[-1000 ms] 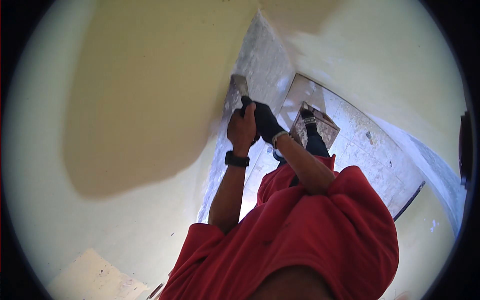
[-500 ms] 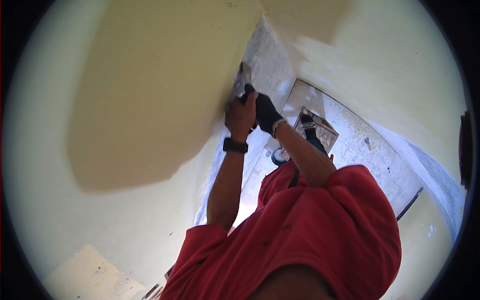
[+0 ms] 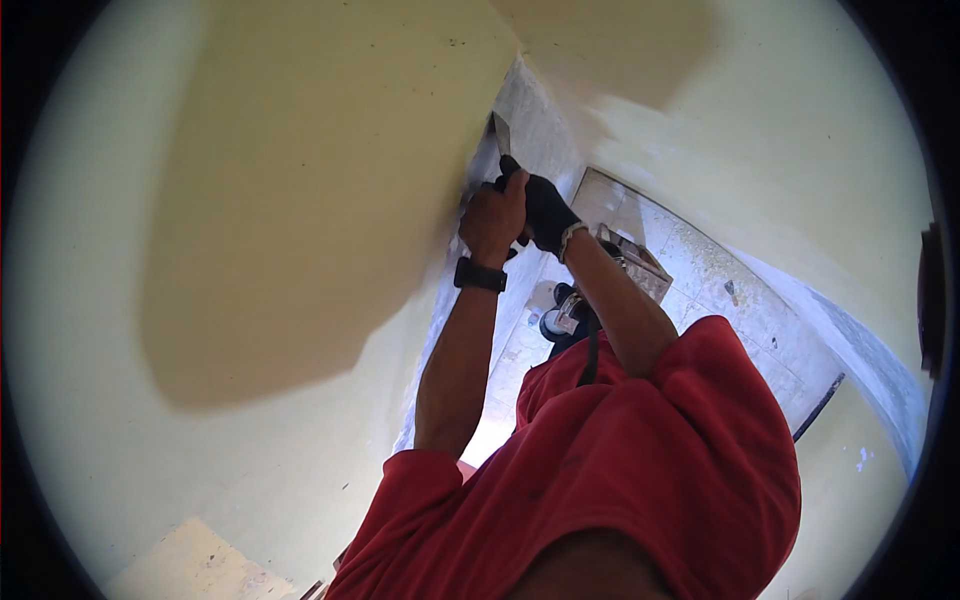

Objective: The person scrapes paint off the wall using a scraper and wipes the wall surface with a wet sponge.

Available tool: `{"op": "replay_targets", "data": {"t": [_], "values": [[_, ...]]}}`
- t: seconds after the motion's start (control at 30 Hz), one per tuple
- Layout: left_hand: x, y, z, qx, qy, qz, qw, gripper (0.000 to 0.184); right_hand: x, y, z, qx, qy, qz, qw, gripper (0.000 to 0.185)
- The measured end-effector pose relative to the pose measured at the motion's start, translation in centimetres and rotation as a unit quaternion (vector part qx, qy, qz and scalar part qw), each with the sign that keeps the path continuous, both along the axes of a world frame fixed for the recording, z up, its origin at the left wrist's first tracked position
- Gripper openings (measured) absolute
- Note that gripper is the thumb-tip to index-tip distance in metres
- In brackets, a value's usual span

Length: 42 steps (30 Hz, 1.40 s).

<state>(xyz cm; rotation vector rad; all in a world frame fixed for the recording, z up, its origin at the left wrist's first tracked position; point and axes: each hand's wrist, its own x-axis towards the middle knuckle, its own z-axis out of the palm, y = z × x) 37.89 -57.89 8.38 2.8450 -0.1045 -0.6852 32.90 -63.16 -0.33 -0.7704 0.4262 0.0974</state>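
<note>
A scraper with a flat metal blade (image 3: 502, 134) points up along the wall, its tip at the edge where the yellow paint meets the grey, bare lower strip (image 3: 535, 110). My right hand (image 3: 548, 212), in a black glove, is closed round its handle. Bare and with a black watch at the wrist, my left hand (image 3: 492, 218) is closed too, pressed against the gloved hand and the handle. Most of the handle is hidden by the fingers.
A wooden box (image 3: 650, 265) stands on the tiled, paint-spotted floor (image 3: 720, 300), partly behind my right forearm. A white and dark round object (image 3: 556, 322) sits near my legs. Yellow walls (image 3: 300, 200) meet in a corner ahead.
Both hands and the scraper have moved a little further along the wall towards the corner. The view has shifted slightly, and my right forearm now covers more of the foot by the box.
</note>
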Motion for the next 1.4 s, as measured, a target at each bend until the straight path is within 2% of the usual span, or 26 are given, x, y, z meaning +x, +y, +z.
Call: {"op": "replay_targets", "data": {"t": [0.07, 0.1, 0.17, 0.2, 0.23, 0.33, 0.37, 0.43, 0.5, 0.53, 0.57, 0.6, 0.63, 0.7, 0.73, 0.77, 0.83, 0.9, 0.93, 0.97, 1.0, 1.03, 1.1, 1.17, 1.33, 1.4], "values": [[-0.6, 0.5, -0.6, 0.01, 0.021, 0.012, 1.0, 0.078, -0.1, -1.0, 0.6, -0.033, -0.012, 0.017, 0.999, 0.025], [-0.7, 0.1, -0.3, 0.02, 0.034, 0.02, 0.999, 0.078, -0.8, -0.8, 0.9, 0.046, 0.017, -0.003, 0.999, 0.025], [-2.4, 1.2, 0.4, 0.017, 0.043, 0.039, 0.998, 0.079, -2.2, 0.2, 2.1, 0.092, 0.054, 0.016, 0.994, 0.025], [-2.6, 1.5, 0.4, 0.018, 0.052, 0.053, 0.997, 0.079, -2.2, -0.1, 2.9, 0.051, 0.084, 0.043, 0.994, 0.024], [-2.6, 1.6, 0.3, 0.02, 0.062, 0.069, 0.996, 0.08, -1.9, -0.4, 2.7, 0.053, 0.081, 0.042, 0.994, 0.024], [0.4, -2.0, 0.7, 0.023, 0.055, 0.025, 0.998, 0.079, 0.2, -2.6, -1.1, 0.072, -0.006, 0.012, 0.997, 0.022], [1.2, -3.1, 0.8, 0.007, 0.065, -0.001, 0.998, 0.079, 1.0, -4.6, -1.7, -0.201, -0.123, 0.069, 0.969, 0.019], [1.7, -4.2, 0.6, 0.018, 0.061, -0.005, 0.998, 0.078, 1.8, -6.7, -0.4, -0.219, -0.099, 0.071, 0.968, 0.015], [1.7, -4.7, -0.4, 0.018, 0.05, -0.018, 0.998, 0.078, 0.8, -6.1, 1.9, -0.084, -0.023, 0.017, 0.996, 0.016], [0.7, -2.6, -1.6, 0.022, 0.038, -0.025, 0.999, 0.078, 0.1, -5.3, 1.4, -0.073, -0.041, 0.038, 0.996, 0.02], [0.0, -1.9, -0.8, 0.024, 0.022, -0.035, 0.999, 0.079, -0.2, -4.4, 2.6, 0.081, 0.047, 0.015, 0.996, 0.023], [-0.8, -2.0, 0.5, 0.029, 0.032, 0.031, 0.999, 0.069, 0.0, -4.4, 2.7, 0.049, 0.062, 0.029, 0.996, 0.023], [-0.3, -2.1, 0.0, 0.031, 0.028, 0.031, 0.999, 0.069, 0.0, -4.1, 2.9, 0.019, 0.077, 0.046, 0.996, 0.023], [2.5, -3.2, -1.9, 0.042, 0.034, -0.07, 0.996, 0.064, 1.8, -5.6, -0.1, -0.138, -0.052, 0.041, 0.988, 0.017], [3.3, -5.4, -0.2, 0.029, 0.051, -0.039, 0.998, 0.067, 2.7, -6.8, -1.7, -0.405, -0.191, 0.03, 0.894, 0.009], [4.5, -6.6, -1.1, 0.007, 0.007, -0.076, 0.997, 0.074, 3.5, -8.7, -1.3, -0.502, -0.24, 0.018, 0.831, 0.007], [4.5, -9.4, 1.6, 0.023, 0.052, -0.049, 0.997, 0.073, 4.2, -10.4, -1.7, -0.247, -0.149, 0.054, 0.956, 0.005], [3.3, -8.5, 1.0, 0.014, 0.039, -0.05, 0.998, 0.073, 2.6, -9.8, -0.5, -0.401, -0.192, 0.018, 0.896, 0.007], [2.5, -7.3, 0.7, 0.014, 0.024, -0.051, 0.998, 0.074, 1.9, -8.8, 0.1, -0.318, -0.092, 0.072, 0.941, 0.014], [1.7, -4.9, -0.5, 0.015, 0.026, -0.049, 0.998, 0.074, 1.2, -7.3, 0.9, -0.169, -0.048, 0.051, 0.983, 0.019], [0.8, -2.7, -0.9, 0.017, 0.027, -0.048, 0.998, 0.074, 0.3, -5.5, 1.2, -0.02, -0.019, 0.038, 0.999, 0.021], [-0.4, -1.7, 0.1, 0.007, 0.013, -0.008, 1.0, 0.076, -0.6, -4.2, 2.9, 0.034, 0.022, 0.043, 0.998, 0.023], [-3.6, 1.4, 1.4, -0.015, 0.01, 0.048, 0.999, 0.077, -2.7, -0.7, 3.1, 0.054, 0.017, 0.028, 0.998, 0.025], [-5.4, 3.8, 2.3, -0.025, 0.009, 0.09, 0.996, 0.071, -3.5, 1.5, 4.6, 0.086, 0.071, 0.067, 0.992, 0.039], [-6.3, 5.6, 3.6, -0.023, 0.006, 0.104, 0.994, 0.064, -4.2, 4.5, 4.9, 0.121, 0.083, 0.043, 0.988, 0.042], [-6.1, 5.2, 2.6, -0.018, -0.012, 0.085, 0.996, 0.062, -3.8, 4.4, 4.2, 0.106, 0.092, 0.032, 0.99, 0.042]]}}
